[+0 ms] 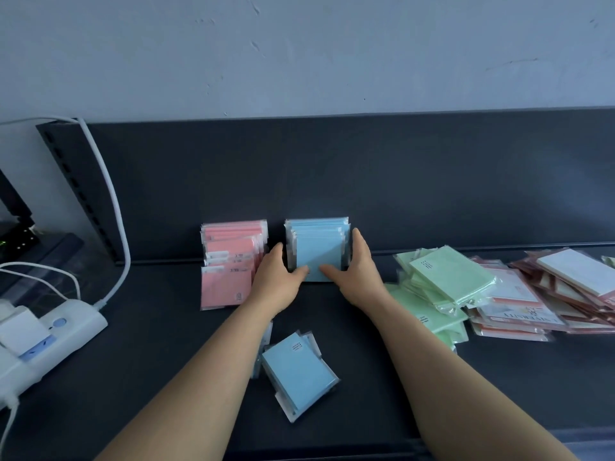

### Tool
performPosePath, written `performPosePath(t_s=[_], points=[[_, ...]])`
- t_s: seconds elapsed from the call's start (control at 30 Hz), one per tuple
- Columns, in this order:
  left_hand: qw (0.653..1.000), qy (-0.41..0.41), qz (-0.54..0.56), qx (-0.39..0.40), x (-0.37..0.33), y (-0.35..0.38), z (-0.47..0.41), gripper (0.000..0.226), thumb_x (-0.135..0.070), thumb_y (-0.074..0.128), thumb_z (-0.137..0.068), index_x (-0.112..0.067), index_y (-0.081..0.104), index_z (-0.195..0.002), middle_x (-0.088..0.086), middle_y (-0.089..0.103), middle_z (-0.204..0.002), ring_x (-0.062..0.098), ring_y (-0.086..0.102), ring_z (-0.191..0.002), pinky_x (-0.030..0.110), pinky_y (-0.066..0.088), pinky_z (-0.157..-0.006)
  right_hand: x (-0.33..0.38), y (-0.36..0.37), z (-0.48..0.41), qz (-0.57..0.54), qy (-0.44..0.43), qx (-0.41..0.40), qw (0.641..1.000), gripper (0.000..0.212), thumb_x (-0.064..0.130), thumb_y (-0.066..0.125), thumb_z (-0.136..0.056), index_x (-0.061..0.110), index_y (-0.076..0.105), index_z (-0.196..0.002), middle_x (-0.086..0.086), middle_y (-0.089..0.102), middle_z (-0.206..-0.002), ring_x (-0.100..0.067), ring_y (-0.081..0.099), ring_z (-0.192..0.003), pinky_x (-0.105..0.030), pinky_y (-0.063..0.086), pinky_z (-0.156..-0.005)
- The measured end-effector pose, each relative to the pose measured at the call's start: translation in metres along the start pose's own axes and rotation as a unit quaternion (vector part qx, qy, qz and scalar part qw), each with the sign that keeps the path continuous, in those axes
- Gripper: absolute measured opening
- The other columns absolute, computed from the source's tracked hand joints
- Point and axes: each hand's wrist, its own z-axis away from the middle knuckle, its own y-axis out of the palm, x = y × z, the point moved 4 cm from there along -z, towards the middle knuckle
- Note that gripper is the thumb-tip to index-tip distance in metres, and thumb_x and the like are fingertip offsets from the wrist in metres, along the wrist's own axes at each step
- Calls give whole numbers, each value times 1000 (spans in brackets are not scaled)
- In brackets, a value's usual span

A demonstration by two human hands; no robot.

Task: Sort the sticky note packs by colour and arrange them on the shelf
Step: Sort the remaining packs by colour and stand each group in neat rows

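A row of blue sticky note packs (317,246) stands upright against the dark back panel of the shelf (166,377). My left hand (278,281) holds its left side and my right hand (357,276) its right side, thumbs on the front pack. To the left stands a row of pink packs (229,261), leaning forward. A few loose blue packs (298,374) lie flat near the front, between my forearms. Green packs (439,287) lie in a loose heap to the right.
A heap of red-edged packs (539,297) lies at the far right. A white power strip (43,337) with plugs and white cables (109,201) sits at the left, beside a black device with small lights (16,237).
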Motion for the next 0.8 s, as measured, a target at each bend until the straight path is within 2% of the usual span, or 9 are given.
performPosePath(t_s=[0.07,0.17,0.23,0.3,0.37,0.47,0.57,0.67,0.8], points=[[1000,5,9,-2,-4,-4,3,67,-29,57,-95,-13,24,-151,3,33,-153,21,34,-139,34,32,-111,4,-1,1,12,-10,-9,1000,95,27,69,-87,15,3,-154,4,6,-161,-12,9,-147,-31,16,-119],[999,19,35,-3,-13,-17,12,63,-28,52,-97,-15,23,-152,1,32,-155,19,35,-139,37,32,-113,16,-5,1,29,-35,-31,998,83,31,65,-88,12,13,-150,-1,13,-158,-19,16,-146,-38,23,-117],[998,45,39,-5,-21,-30,24,56,-24,50,-99,-15,29,-150,-1,39,-151,15,42,-134,29,37,-105,29,-8,7,43,-43,-30,998,78,29,63,-90,12,16,-149,0,14,-157,-19,18,-145,-33,26,-114],[997,73,23,4,-25,-45,39,49,-22,50,-99,-16,37,-146,-3,48,-143,8,50,-121,22,39,-93,39,-11,14,66,-55,-25,996,68,28,64,-88,11,26,-143,-1,23,-153,-20,29,-139,-30,34,-104],[996,87,-6,20,-20,-59,57,45,-22,54,-97,-19,45,-141,-6,55,-135,4,54,-109,19,40,-87,48,-15,29,94,-56,9,994,72,31,64,-89,12,25,-146,2,24,-154,-16,34,-135,-26,34,-99],[994,76,-70,29,0,-76,81,44,-27,63,-92,-20,52,-135,-6,59,-128,5,55,-106,20,42,-87,53,-17,60,120,-35,82,989,85,37,69,-85,19,19,-152,5,23,-157,-14,28,-141,-26,26,-110],[982,11,-187,29,24,-87,99,43,-39,61,-90,-19,56,-128,-1,55,-126,14,54,-108,29,46,-87,51,-9,90,151,-20,168,974,85,44,75,-78,26,31,-149,6,35,-152,-13,37,-136,-30,34,-109],[954,-63,-289,47,40,-83,110,48,-58,53,-88,-18,56,-115,4,48,-123,22,51,-106,32,45,-80,47,6,113,206,-6,231,951,86,52,72,-76,27,32,-148,9,32,-150,-12,36,-134,-33,36,-108],[959,-56,-275,41,47,-68,115,55,-58,60,-84,-18,54,-121,4,44,-126,23,46,-112,33,45,-82,46,18,127,270,-5,248,930,82,56,70,-75,27,36,-144,7,32,-139,-14,30,-129,-37,35,-108]])
